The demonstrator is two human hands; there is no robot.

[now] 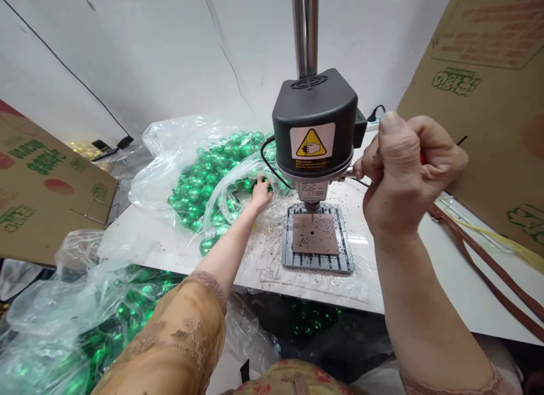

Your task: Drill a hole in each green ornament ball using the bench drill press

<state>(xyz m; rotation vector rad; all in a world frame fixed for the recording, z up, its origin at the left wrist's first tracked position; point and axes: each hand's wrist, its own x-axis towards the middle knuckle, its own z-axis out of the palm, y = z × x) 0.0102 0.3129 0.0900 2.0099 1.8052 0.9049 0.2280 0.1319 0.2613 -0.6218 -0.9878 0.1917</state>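
Observation:
A small bench drill press [317, 120] stands on the white table, its black motor head bearing a yellow warning label. My right hand [408, 168] is closed in a fist around the drill press's feed handle [349, 173]; a bit of red shows at the fist's far side. Under the chuck lies a brown square plate [315, 242] with a small dark hole, on the grey slotted base [346, 259]. My left hand [262, 195] reaches into a clear plastic bag [170, 140] of shiny green balls [199, 185], its fingers apart among them. Plastic film partly hides the fingertips.
Dark shavings are scattered over the base and table [140, 242]. Cardboard boxes [488, 128] rise on both sides. More bagged green balls [110, 327] lie below the table at left. Brown straps [480, 264] hang across the right edge. A power cable runs behind the drill.

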